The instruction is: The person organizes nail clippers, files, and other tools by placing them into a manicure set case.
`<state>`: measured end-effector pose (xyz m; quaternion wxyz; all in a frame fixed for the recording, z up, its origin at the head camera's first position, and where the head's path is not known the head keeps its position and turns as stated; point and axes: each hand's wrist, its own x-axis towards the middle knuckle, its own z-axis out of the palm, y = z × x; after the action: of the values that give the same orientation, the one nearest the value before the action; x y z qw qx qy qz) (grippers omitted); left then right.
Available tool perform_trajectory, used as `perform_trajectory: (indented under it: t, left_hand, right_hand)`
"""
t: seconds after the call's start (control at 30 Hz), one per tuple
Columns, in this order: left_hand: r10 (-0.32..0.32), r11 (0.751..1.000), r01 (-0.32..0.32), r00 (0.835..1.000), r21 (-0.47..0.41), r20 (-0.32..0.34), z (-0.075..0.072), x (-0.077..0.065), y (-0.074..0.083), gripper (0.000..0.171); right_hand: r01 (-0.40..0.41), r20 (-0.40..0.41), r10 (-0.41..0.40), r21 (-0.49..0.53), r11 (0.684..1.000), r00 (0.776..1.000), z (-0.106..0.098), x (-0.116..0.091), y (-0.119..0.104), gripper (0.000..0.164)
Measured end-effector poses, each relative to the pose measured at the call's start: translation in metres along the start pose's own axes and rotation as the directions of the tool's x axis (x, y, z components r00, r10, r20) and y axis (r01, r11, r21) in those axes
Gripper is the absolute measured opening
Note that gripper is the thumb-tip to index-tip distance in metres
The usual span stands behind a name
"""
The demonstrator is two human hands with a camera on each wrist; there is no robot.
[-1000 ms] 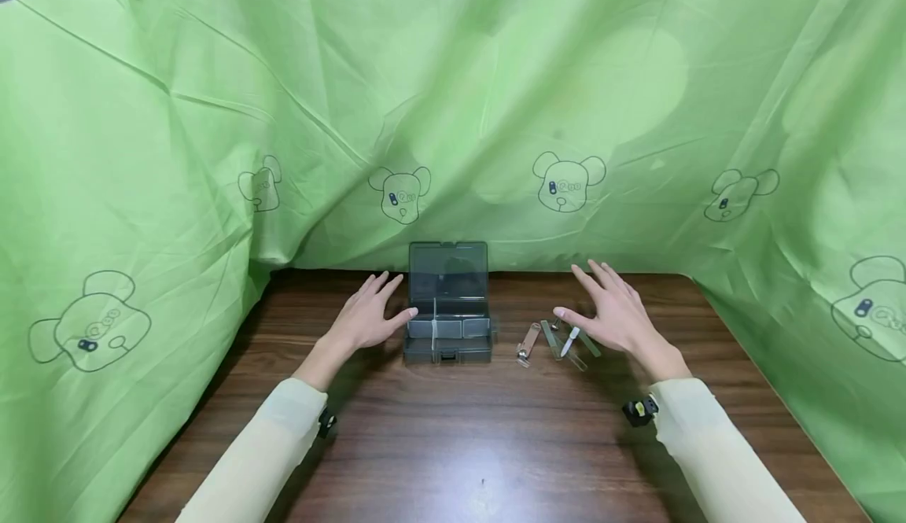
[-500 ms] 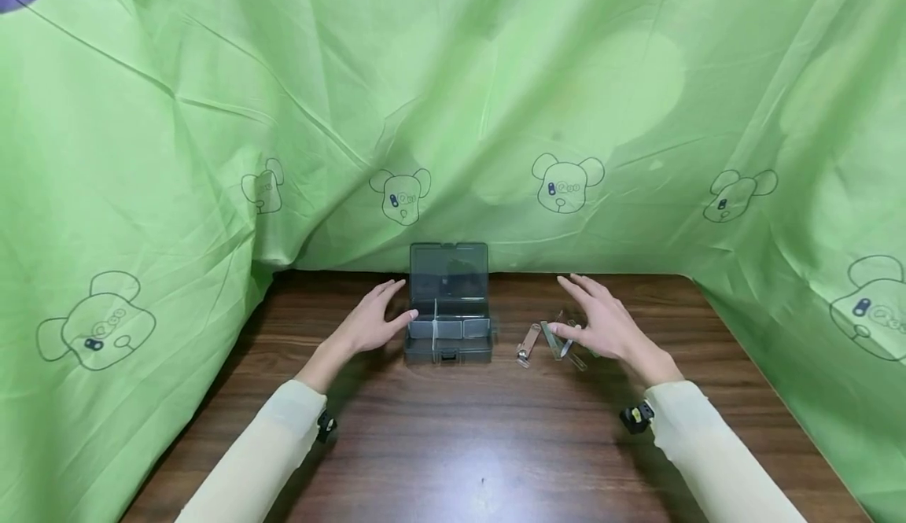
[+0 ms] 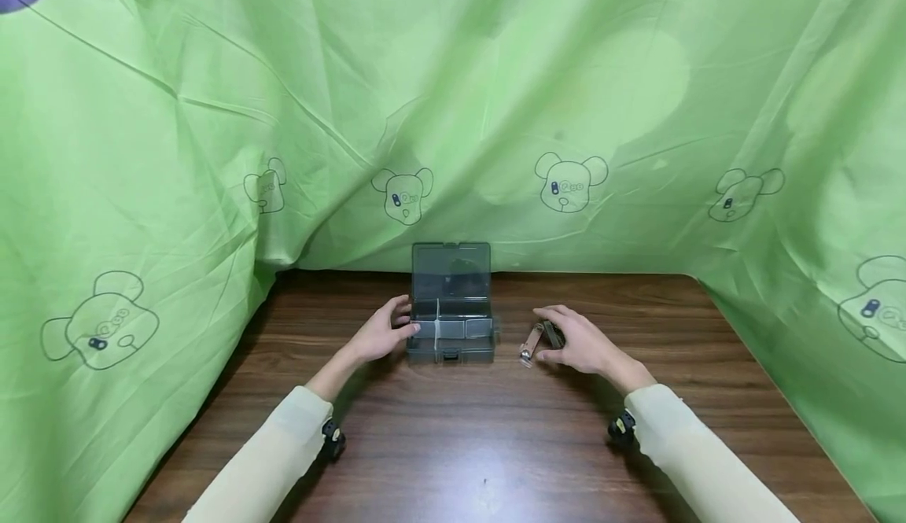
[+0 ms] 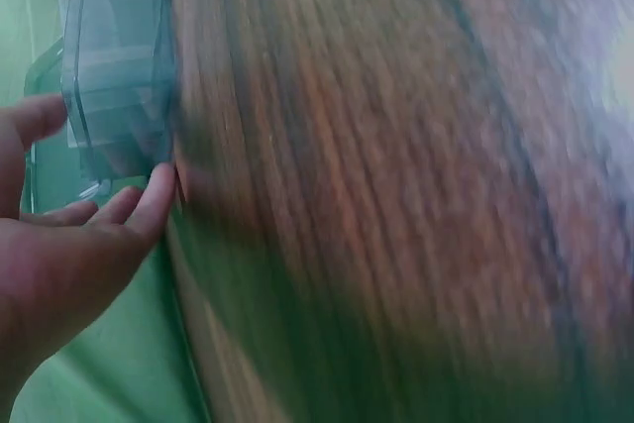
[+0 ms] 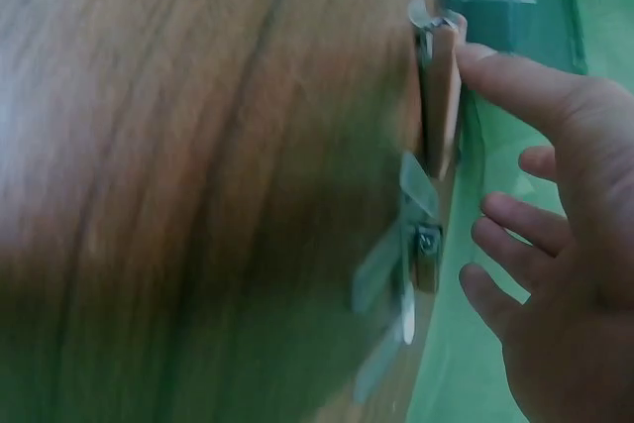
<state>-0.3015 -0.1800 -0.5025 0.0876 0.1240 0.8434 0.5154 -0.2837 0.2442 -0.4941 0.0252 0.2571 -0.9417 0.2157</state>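
Note:
A translucent grey compartment box (image 3: 470, 355) stands with its lid raised near the table's back edge. My left hand (image 3: 375, 340) holds its left end, thumb at the top rim and fingers against the side, as the left wrist view shows too. To the right, my right hand (image 3: 583, 344) hovers with bent, spread fingers over a group of small tools. A pink nail clipper (image 5: 446, 96) lies just beyond the thumb tip in the right wrist view. Beside it lie a dark metal clipper (image 5: 427, 257) and several slim greenish pieces (image 5: 378, 269); in the head view the hand hides most of them.
Grey dividers (image 3: 447, 329) split the box's inside into compartments. The brown wooden table (image 3: 453, 436) runs toward me. A green curtain (image 3: 467, 130) with printed animal heads hangs behind the table and along both sides.
My right hand has come left and nearer over the small tools, its fingers bending. My left hand's fingers have curled in at the box's left end. The box has stayed in place.

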Motion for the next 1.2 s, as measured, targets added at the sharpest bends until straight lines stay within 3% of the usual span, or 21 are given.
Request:
perform_trajectory:
  t: [0.13,0.47,0.63,0.9,1.2]
  left_hand:
    - [-0.051,0.984,0.051,0.999,-0.168,0.001,0.004,0.003,0.001,0.071]
    - [-0.100,0.936,0.102,0.995,-0.336,0.022,0.006,0.005,-0.004,0.066]
    - [-0.107,0.922,0.111,0.994,-0.371,0.030,0.004,0.006,-0.008,0.065]
    - [-0.109,0.916,0.115,0.993,-0.384,0.040,0.002,0.007,-0.013,0.065]
    - [-0.108,0.915,0.120,0.993,-0.385,0.051,0.002,0.008,-0.016,0.066]
  right_hand:
    - [0.033,0.032,-0.032,-0.009,0.999,0.999,0.006,0.004,-0.004,0.072]
    - [0.057,0.010,-0.057,-0.081,0.995,0.998,0.016,0.006,-0.004,0.030]
    - [0.097,-0.009,-0.098,-0.120,0.988,0.995,0.020,0.006,-0.005,0.015]
    - [0.111,-0.024,-0.113,-0.059,0.992,0.993,0.023,0.005,-0.012,0.018]
    - [0.131,-0.032,-0.134,-0.088,0.988,0.990,0.030,0.005,-0.015,0.016]
